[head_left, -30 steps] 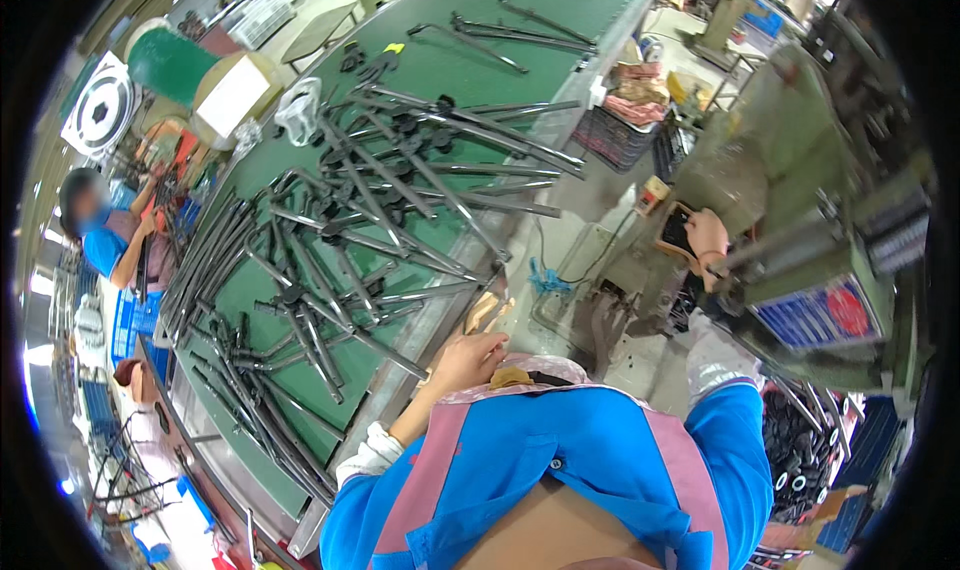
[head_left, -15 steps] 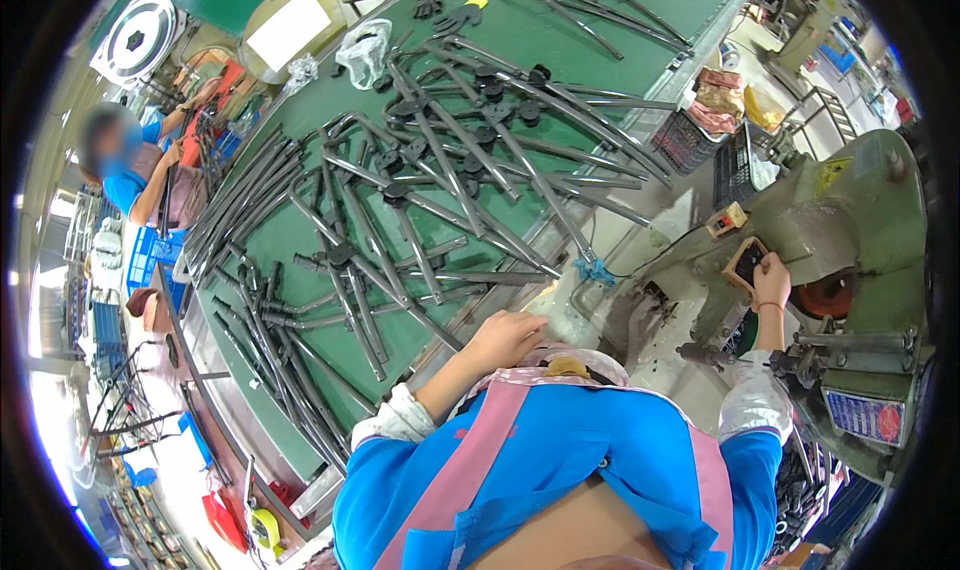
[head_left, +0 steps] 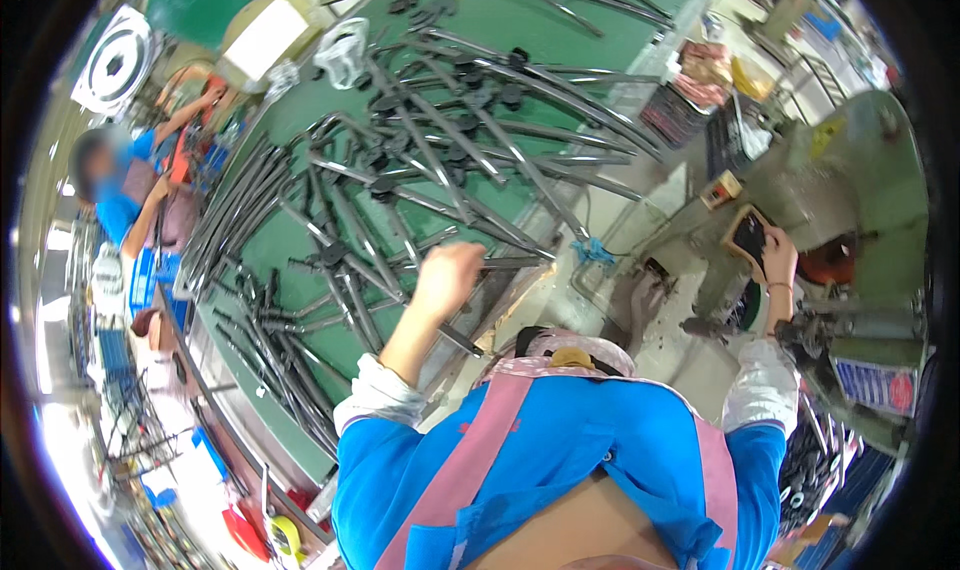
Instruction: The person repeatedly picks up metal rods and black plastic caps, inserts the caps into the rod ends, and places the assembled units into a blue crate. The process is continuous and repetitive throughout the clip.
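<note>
My left hand (head_left: 450, 278) is raised over the near edge of a green table (head_left: 265, 355), just above bent dark metal tubes (head_left: 350, 260). Motion smears its fingers, and I cannot tell whether it touches a tube. Over at the right, my right hand (head_left: 780, 257) has its fingers on the edge of a flat black piece with a pale wooden rim (head_left: 748, 242), at the front of a green machine (head_left: 870, 190). Whether that piece is loose or fixed to the machine cannot be made out.
Several tubes with black joints overlap across the table. A blue tie or rag (head_left: 593, 251) hangs at one tube's end. Dark crates (head_left: 672, 118) stand beyond the machine. Gloves (head_left: 432, 10) and a plastic bag (head_left: 343, 54) lie farther back. Another person (head_left: 120, 195) works at the far left.
My left hand has lifted from near my waist and moved left and forward over the tubes. My right hand stays at the wood-rimmed black piece. The whole view has shifted slightly.
</note>
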Available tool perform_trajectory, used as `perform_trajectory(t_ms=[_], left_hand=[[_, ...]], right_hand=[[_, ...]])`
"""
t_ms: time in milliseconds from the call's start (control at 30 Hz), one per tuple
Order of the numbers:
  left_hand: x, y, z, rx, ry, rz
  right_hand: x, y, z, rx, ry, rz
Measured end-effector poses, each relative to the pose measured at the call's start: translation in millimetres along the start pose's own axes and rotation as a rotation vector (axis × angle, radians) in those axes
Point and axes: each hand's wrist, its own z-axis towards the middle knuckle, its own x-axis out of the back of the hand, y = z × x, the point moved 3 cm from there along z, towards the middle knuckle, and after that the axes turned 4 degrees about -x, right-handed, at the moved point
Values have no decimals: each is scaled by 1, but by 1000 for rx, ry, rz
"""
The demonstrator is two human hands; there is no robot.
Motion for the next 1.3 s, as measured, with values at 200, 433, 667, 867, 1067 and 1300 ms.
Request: perform_trajectory(t_ms=[200, 433, 667, 867, 1067, 1300], left_hand=[[-6, -74, 35, 63, 24, 345], [0, -125, 52, -160, -194, 117], [52, -93, 85, -188, -248, -8], [34, -148, 32, 189, -466, -244], [31, -125, -7, 33, -413, -242], [38, -83, -19, -91, -521, -31]], right_hand=[[8, -34, -59, -118, -22, 547], [45, -49, -176, -149, -48, 873], [77, -100, -217, -368, 79, 870], [63, -95, -218, -350, 73, 807], [75, -110, -217, -131, 217, 557], [78, -117, -219, 38, 236, 523]])
